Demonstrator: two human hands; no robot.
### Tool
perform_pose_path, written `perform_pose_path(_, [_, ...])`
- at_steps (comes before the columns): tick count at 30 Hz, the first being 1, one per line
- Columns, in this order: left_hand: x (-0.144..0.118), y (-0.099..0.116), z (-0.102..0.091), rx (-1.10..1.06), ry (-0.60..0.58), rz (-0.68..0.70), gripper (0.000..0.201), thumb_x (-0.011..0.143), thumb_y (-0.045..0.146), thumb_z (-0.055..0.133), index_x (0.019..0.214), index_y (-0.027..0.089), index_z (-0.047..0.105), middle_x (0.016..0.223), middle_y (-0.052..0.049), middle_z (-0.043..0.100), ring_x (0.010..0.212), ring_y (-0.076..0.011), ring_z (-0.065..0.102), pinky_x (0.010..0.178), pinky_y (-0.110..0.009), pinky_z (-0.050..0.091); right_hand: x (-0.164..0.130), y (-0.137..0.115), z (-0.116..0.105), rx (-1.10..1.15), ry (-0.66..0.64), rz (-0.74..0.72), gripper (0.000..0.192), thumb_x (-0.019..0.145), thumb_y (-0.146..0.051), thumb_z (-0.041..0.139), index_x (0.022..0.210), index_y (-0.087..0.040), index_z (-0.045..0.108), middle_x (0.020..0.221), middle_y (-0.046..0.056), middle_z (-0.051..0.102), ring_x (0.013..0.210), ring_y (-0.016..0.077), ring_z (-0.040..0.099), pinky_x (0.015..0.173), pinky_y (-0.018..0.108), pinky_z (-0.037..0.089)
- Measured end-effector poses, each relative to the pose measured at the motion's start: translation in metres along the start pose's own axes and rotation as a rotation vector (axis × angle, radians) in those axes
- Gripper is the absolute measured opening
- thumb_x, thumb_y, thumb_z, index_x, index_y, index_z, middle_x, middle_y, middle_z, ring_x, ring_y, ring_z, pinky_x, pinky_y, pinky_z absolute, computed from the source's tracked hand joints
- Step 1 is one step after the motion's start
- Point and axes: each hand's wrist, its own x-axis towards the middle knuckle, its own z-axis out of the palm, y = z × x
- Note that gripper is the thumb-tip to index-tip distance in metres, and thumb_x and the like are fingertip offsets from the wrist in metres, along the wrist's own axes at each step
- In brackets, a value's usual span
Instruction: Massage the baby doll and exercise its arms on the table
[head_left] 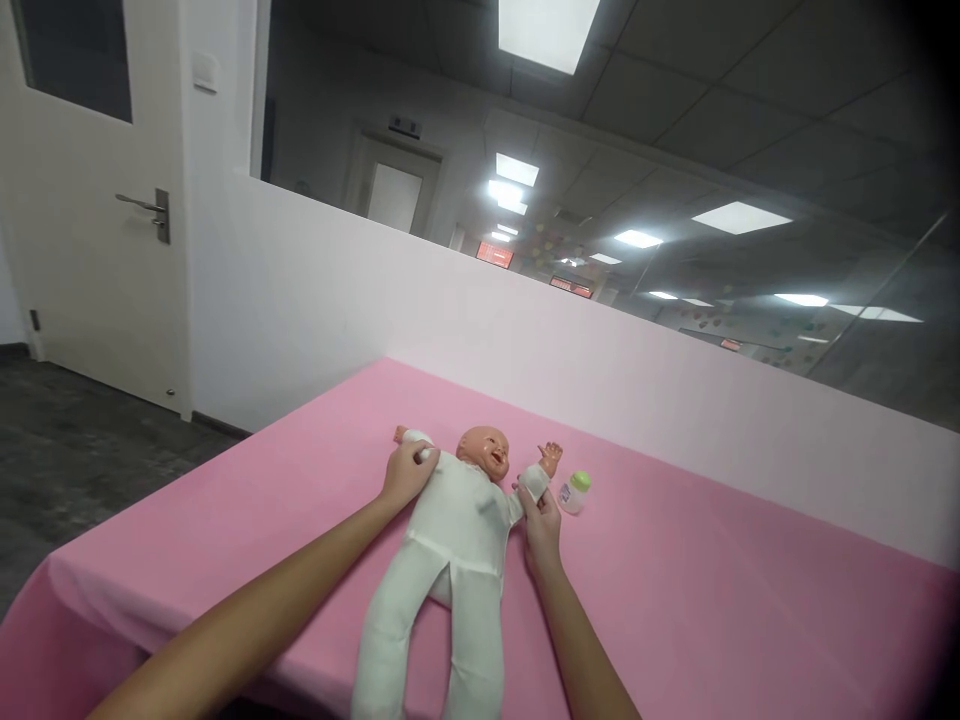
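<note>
A baby doll (457, 540) in a white one-piece suit lies on its back on the pink table (675, 600), head toward the far wall. My left hand (407, 474) grips the doll's arm on the left side, near its wrist. My right hand (540, 520) holds the doll's other arm by the white sleeve cuff. A small baby bottle (575, 492) with a green cap lies on the table just right of my right hand, not touched.
A white wall (525, 350) with a glass pane above runs along the table's far edge. A white door (90, 200) with a metal handle stands at the left, with dark floor (90, 450) beside the table.
</note>
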Motion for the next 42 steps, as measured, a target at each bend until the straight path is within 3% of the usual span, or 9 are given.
perform_pose_path(2, [0.003,-0.003,0.005,-0.129,0.044,-0.065,0.018,0.085,0.033,0.068,0.100,0.022,0.069,0.109,-0.004,0.071,0.100,-0.0208,0.066,0.089,-0.030,0.050,0.000,-0.002,0.001,0.040,-0.009,0.063,0.065,0.078,-0.056,0.075,0.127,-0.016,0.066,0.121,0.015,0.075,0.112,0.0311,0.071,0.084,0.038,0.060])
perform_pose_path(7, [0.008,-0.008,0.013,-0.468,0.161,-0.294,0.069,0.083,0.034,0.078,0.141,0.020,0.042,0.142,-0.016,0.054,0.127,-0.0261,0.059,0.092,-0.033,0.056,-0.002,-0.005,0.004,0.108,-0.026,0.101,0.062,0.079,-0.055,0.075,0.127,-0.017,0.065,0.122,0.013,0.075,0.109,0.0304,0.072,0.085,0.038,0.060])
perform_pose_path(13, [0.010,-0.001,0.010,-0.836,0.018,-0.433,0.021,0.097,0.033,0.063,0.106,0.014,0.064,0.103,-0.015,0.073,0.098,-0.0244,0.073,0.086,-0.034,0.061,-0.001,-0.003,0.005,0.084,-0.054,0.095,0.055,0.083,-0.056,0.071,0.123,-0.018,0.068,0.111,0.011,0.077,0.098,0.0280,0.073,0.079,0.036,0.059])
perform_pose_path(18, [0.008,0.005,0.004,-0.991,-0.127,-0.467,0.028,0.094,0.038,0.067,0.096,0.010,0.071,0.101,-0.015,0.075,0.086,-0.0229,0.073,0.078,-0.031,0.061,0.006,0.004,0.001,0.056,-0.040,0.082,0.058,0.082,-0.055,0.072,0.129,-0.022,0.066,0.116,0.009,0.076,0.100,0.0277,0.072,0.080,0.036,0.058])
perform_pose_path(25, [0.006,0.015,-0.004,-0.980,-0.348,-0.584,0.037,0.089,0.043,0.072,0.104,0.009,0.075,0.105,-0.016,0.077,0.094,-0.0268,0.073,0.079,-0.030,0.058,0.008,-0.001,0.001,0.042,0.001,0.066,0.053,0.085,-0.063,0.065,0.119,-0.022,0.068,0.103,0.007,0.077,0.091,0.0258,0.072,0.076,0.035,0.057])
perform_pose_path(28, [0.011,0.011,-0.007,-0.957,-0.328,-0.501,0.037,0.086,0.044,0.076,0.100,0.010,0.072,0.102,-0.017,0.076,0.094,-0.0274,0.073,0.083,-0.033,0.058,0.007,-0.003,0.002,0.052,-0.013,0.088,0.051,0.089,-0.065,0.059,0.115,-0.022,0.067,0.101,0.006,0.076,0.090,0.0250,0.071,0.076,0.034,0.056])
perform_pose_path(32, [0.019,0.002,-0.010,-0.875,-0.061,-0.287,0.043,0.077,0.042,0.084,0.102,0.017,0.061,0.097,-0.011,0.074,0.090,-0.0260,0.073,0.084,-0.038,0.059,0.004,-0.004,0.004,0.042,-0.013,0.066,0.046,0.088,-0.062,0.064,0.109,-0.021,0.067,0.097,0.005,0.074,0.089,0.0240,0.069,0.073,0.032,0.054])
perform_pose_path(35, [0.021,-0.004,-0.013,-0.774,0.070,-0.252,0.051,0.072,0.041,0.087,0.108,0.019,0.058,0.097,-0.006,0.071,0.092,-0.0239,0.070,0.082,-0.036,0.057,0.002,-0.006,0.006,0.029,-0.023,0.029,0.042,0.087,-0.058,0.066,0.110,-0.022,0.067,0.100,0.006,0.074,0.090,0.0238,0.067,0.072,0.031,0.053])
perform_pose_path(42, [0.007,0.000,-0.017,-0.637,-0.225,-0.068,0.043,0.081,0.039,0.073,0.116,0.018,0.061,0.117,-0.012,0.070,0.107,-0.0280,0.068,0.089,-0.038,0.054,0.004,-0.009,0.004,0.061,0.001,0.029,0.043,0.079,-0.048,0.074,0.112,-0.020,0.070,0.102,0.007,0.075,0.093,0.0255,0.068,0.074,0.033,0.054])
